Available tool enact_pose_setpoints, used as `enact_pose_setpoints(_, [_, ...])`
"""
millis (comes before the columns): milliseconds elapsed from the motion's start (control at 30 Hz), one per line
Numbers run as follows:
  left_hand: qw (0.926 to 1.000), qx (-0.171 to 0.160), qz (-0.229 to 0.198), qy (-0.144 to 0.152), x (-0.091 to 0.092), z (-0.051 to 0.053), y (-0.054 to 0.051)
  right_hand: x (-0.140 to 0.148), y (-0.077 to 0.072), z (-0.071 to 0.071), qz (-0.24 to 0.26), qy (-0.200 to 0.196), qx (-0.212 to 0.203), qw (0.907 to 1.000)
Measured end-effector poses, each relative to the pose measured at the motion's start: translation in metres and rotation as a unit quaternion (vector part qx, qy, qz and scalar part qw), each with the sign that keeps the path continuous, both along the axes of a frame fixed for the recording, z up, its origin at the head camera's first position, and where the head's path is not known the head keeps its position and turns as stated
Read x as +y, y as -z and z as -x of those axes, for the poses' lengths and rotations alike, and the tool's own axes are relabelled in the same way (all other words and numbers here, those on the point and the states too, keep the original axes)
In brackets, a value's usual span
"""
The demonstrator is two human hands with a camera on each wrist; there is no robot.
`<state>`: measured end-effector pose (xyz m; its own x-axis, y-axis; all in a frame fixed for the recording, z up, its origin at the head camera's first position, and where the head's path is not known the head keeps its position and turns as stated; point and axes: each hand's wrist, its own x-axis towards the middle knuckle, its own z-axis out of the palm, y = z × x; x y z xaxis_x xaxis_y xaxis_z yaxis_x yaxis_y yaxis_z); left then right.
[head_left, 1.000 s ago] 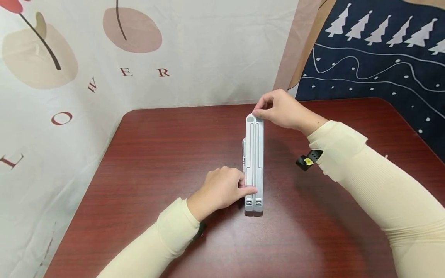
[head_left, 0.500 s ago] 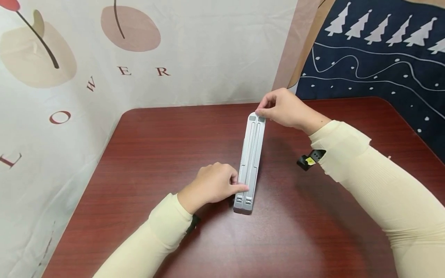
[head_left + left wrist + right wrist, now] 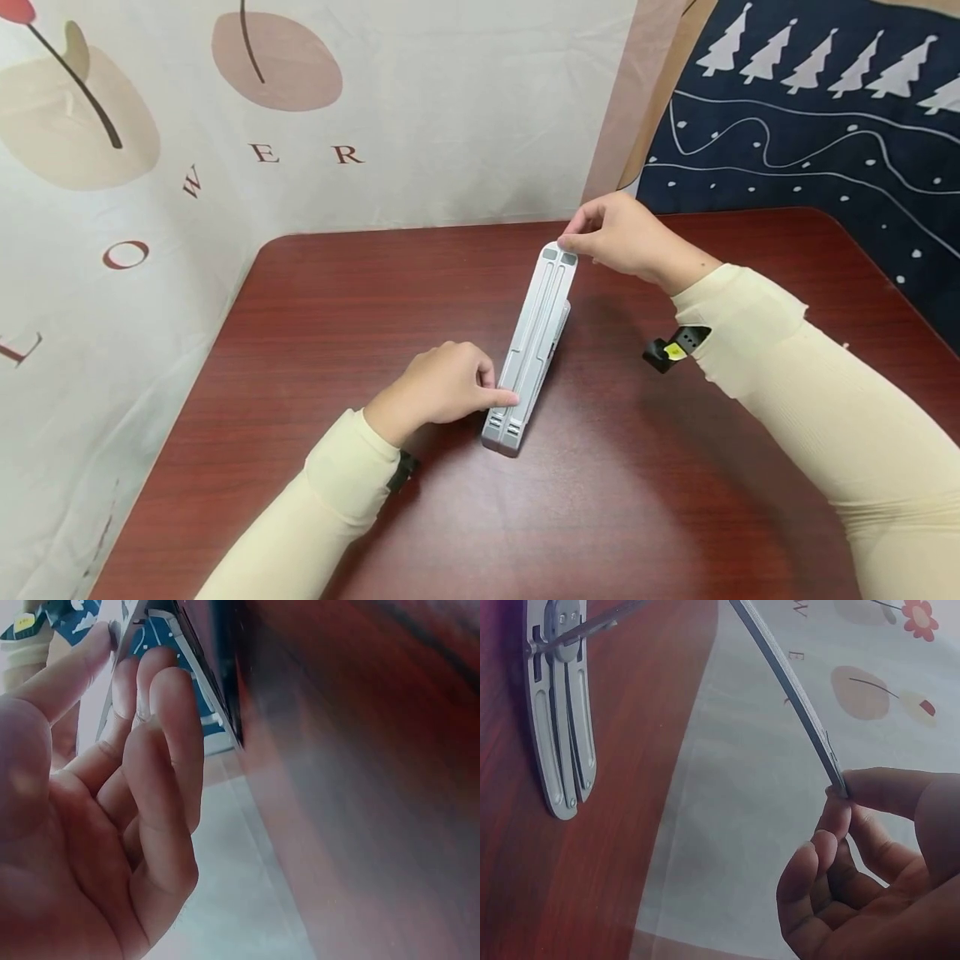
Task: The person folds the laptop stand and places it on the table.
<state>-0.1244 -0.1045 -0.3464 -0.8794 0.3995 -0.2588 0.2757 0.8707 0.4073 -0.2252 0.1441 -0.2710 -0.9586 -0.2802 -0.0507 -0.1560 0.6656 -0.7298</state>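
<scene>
A silver folding laptop stand (image 3: 534,333), its bars folded side by side, rises at a slant from the middle of the table. My left hand (image 3: 448,385) pinches it near its lower end, thumb across the front bars. At the raised top end, my right hand (image 3: 626,236) pinches the tip between thumb and fingertips. The right wrist view shows a raised bar (image 3: 789,694) of the stand in the right fingers, well apart from its lower folded bars (image 3: 562,742). In the left wrist view, the left thumb (image 3: 71,675) touches the stand's edge.
The stand is on a dark red wooden table (image 3: 337,317). A pale cloth with printed letters (image 3: 450,108) hangs behind and at the left. A navy cloth with white trees (image 3: 810,133) hangs at the back right. A black strap (image 3: 675,350) hangs at the right wrist.
The stand's lower end has swung left with my left hand, while its top end has shifted slightly right. Its lower bars now show on the right side instead of the left.
</scene>
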Motion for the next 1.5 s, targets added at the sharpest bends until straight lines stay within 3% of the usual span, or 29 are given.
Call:
enact_pose_setpoints(467, [0.9996,0.006,0.023,-0.011,-0.007,0.005,-0.003,0.010,-0.001,-0.005,0.013,0.025,-0.031,0.9991])
enact_pose_setpoints(1100, [0.9995,0.007,0.018,-0.027,-0.015,0.011,-0.005,0.026,-0.002,-0.012,0.024,0.028,-0.061,0.9974])
enact_pose_setpoints(1500, [0.9997,0.014,0.008,-0.019,-0.020,0.017,-0.004,0.034,-0.001,-0.022,0.010,0.026,-0.052,0.9983])
